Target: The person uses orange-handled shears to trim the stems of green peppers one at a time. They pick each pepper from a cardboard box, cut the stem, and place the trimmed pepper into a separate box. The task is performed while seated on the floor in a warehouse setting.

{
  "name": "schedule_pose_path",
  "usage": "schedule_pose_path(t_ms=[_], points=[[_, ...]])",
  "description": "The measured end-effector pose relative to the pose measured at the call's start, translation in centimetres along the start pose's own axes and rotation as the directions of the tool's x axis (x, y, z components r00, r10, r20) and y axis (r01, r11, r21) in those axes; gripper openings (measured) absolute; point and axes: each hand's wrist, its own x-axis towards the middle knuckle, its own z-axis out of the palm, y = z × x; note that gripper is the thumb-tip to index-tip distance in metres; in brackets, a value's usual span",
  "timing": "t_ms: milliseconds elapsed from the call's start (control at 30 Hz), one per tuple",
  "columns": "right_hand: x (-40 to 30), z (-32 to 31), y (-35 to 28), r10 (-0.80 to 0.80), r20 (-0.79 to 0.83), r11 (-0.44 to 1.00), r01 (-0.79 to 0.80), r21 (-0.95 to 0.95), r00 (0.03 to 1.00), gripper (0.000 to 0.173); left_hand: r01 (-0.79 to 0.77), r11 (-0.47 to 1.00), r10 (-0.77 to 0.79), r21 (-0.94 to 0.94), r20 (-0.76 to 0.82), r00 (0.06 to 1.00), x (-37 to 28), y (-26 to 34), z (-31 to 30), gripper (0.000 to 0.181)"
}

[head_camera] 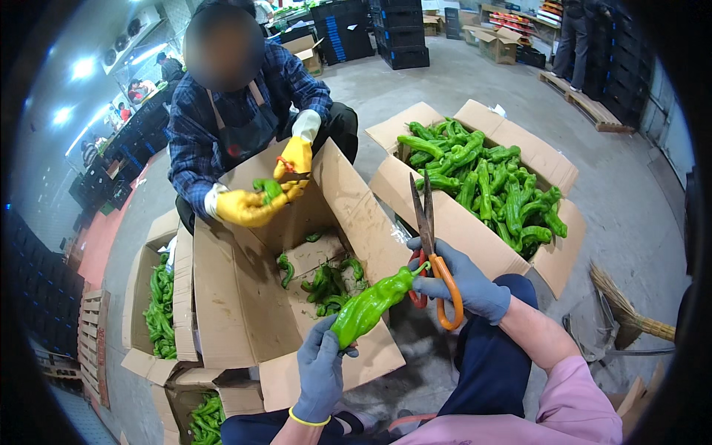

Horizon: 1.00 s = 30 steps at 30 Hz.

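Note:
A long green pepper [370, 306] lies in my grey-gloved left hand [322, 361], gripped at its lower end over the edge of an open cardboard box [233, 300]. My right hand [467, 281], also gloved, holds scissors [427, 239] with orange and red handles, blades pointing up and slightly parted. The pepper's curled stem reaches the right hand's fingers beside the handles. Several peppers [325, 286] and stem bits lie at the bottom of the box. To the upper right, another cardboard box [445, 222] is heaped with green peppers [489, 189].
Opposite me a crouching co-worker in yellow gloves [250, 208] holds a pepper piece and red-handled scissors. More pepper boxes [186, 300] stand at left. A straw broom [628, 311] and dustpan lie at right. Stacked black crates [397, 33] and a wooden pallet [584, 103] are behind.

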Motion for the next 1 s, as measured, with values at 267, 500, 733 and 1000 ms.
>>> schedule_pose_path(t_ms=[267, 500, 733, 1000], points=[[-0.1, -0.2, -0.3, 0.035, -0.029, 0.995, -0.037, -0.089, 0.999, 0.05, -0.349, 0.895, 0.358, 0.279, 0.018, 0.933, -0.4, -0.8, 1.7, 0.059], [0.0, -0.2, -0.4, 0.147, -0.028, 0.973, -0.15, -0.177, 0.989, 0.043, -0.407, 0.616, 0.284, 0.675, 0.291, 0.914, -0.3, -1.2, 0.9, 0.046], [0.1, -0.2, 0.0, 0.142, -0.002, 0.987, -0.142, -0.079, 0.99, 0.04, 0.377, 0.904, -0.342, -0.2, 0.191, 0.92, 0.6, -1.2, -1.0, 0.043], [-0.2, -0.2, -0.7, 0.15, -0.022, 0.986, -0.151, -0.074, 0.988, 0.041, 0.439, 0.788, -0.391, -0.432, 0.2, 0.898, 0.1, -1.1, -2.0, 0.046]])
